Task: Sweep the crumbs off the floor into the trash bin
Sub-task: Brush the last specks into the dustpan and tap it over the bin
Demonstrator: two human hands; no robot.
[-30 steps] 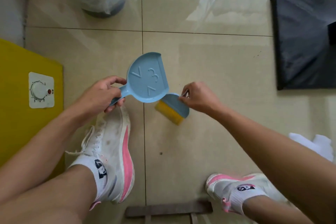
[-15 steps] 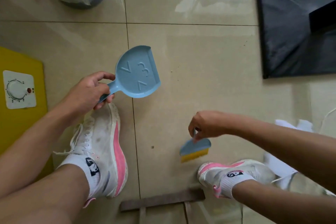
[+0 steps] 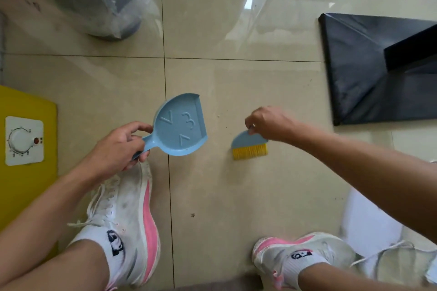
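Observation:
My left hand [image 3: 118, 146] grips the handle of a small blue dustpan [image 3: 181, 125], whose open lip faces right just above the beige tile floor. My right hand [image 3: 269, 123] pinches the top of a little blue brush with yellow bristles [image 3: 250, 146]; the bristles point toward me. A gap of floor lies between pan and brush. A few tiny crumbs [image 3: 219, 116] lie on the tile between them, and a dark speck [image 3: 192, 215] sits nearer my feet. The trash bin [image 3: 101, 0], lined with a clear bag, stands at the top left.
A yellow appliance with a white dial [image 3: 23, 140] sits at the left edge. A black bag-covered slab [image 3: 378, 66] lies at the right. My two white-and-pink shoes [image 3: 127, 220] stand on the floor below the tools. White fabric [image 3: 369, 224] lies lower right.
My right hand has carried the brush up from beside my right shoe to a spot just right of the dustpan. The dustpan stays in my left hand, almost unmoved.

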